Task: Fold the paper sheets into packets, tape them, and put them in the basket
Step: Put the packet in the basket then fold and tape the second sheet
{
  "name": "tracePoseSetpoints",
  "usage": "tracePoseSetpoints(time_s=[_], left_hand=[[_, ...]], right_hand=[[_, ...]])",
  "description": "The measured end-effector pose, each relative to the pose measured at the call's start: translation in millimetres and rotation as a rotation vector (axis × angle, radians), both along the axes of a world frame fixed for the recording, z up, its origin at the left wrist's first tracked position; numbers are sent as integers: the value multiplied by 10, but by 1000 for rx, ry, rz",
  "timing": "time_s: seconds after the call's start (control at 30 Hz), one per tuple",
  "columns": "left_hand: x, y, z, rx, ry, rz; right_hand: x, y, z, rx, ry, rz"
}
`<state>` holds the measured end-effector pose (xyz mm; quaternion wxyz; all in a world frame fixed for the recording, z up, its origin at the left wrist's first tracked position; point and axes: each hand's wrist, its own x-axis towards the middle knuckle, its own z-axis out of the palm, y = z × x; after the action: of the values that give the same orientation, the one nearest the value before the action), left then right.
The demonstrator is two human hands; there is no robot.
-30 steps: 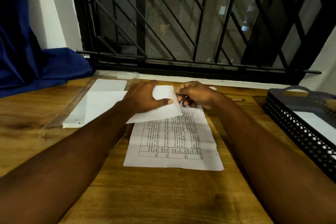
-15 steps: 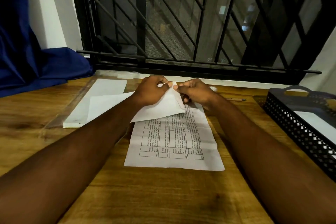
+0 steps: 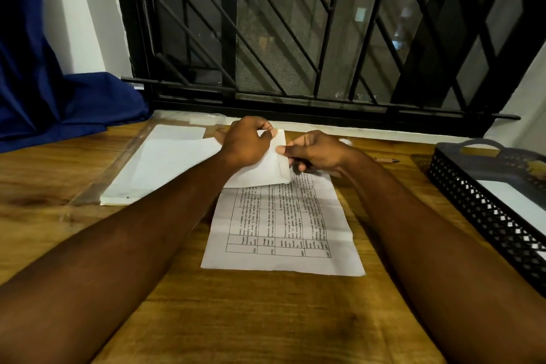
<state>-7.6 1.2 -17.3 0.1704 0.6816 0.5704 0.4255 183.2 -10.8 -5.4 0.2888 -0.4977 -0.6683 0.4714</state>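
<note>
Moved: both hands have lifted the far end of the sheet off the worktop (image 3: pixel 266 319). The left hand, which lay flat on the folded part a second ago, now nips its top corner, so the flap stands steeper.
Nearest: two bare forearms reach away from the viewer across the wooden worktop.
Printed sheet (image 3: pixel 280 230): lies between the arms with its table of text face up. The near part is flat on the wood and the far part is turned back towards the viewer as a white flap (image 3: pixel 260 176).
Left hand (image 3: pixel 245 142): fingers are curled, pinching the flap's upper corner.
Right hand (image 3: pixel 319 154): thumb and fingers pinch the flap's right edge.
Progress: this looks like the first fold of this sheet, still being lined up. Further folds, taping and the drop into the basket appear to remain. No tape roll can be made out.
Supply: a stack of blank sheets (image 3: pixel 165 162) waits to the left on a clear plastic sleeve (image 3: pixel 97 183), so more packets seem due.
Basket (image 3: pixel 461 186): dark and perforated, at the right edge, well apart from the hands. A flat white piece (image 3: pixel 514 201) lies inside. Whether it is a finished packet cannot be told.
Beyond: a pencil (image 3: pixel 387 160) lies past the right hand, with blue cloth (image 3: pixel 59 103) far left and a black window grille (image 3: pixel 295 38) behind.
</note>
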Motion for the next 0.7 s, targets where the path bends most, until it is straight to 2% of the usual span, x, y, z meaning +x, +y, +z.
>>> tracePoseSetpoints(time_s=[0.1,0.33,0.53,0.6,0.7], left_hand=[[-25,-53,47,11,-2,84],[-44,10,-35,16,52,71],[-33,51,-88,-19,43,59],[-46,40,-46,-36,46,93],[-102,93,-41,-85,20,137]], right_hand=[[3,-42,31,-52,-132,104],[-15,5,55,-104,-278,205],[-36,-43,108,13,-463,238],[-39,-46,124,72,-439,201],[-13,19,109,185,-255,41]])
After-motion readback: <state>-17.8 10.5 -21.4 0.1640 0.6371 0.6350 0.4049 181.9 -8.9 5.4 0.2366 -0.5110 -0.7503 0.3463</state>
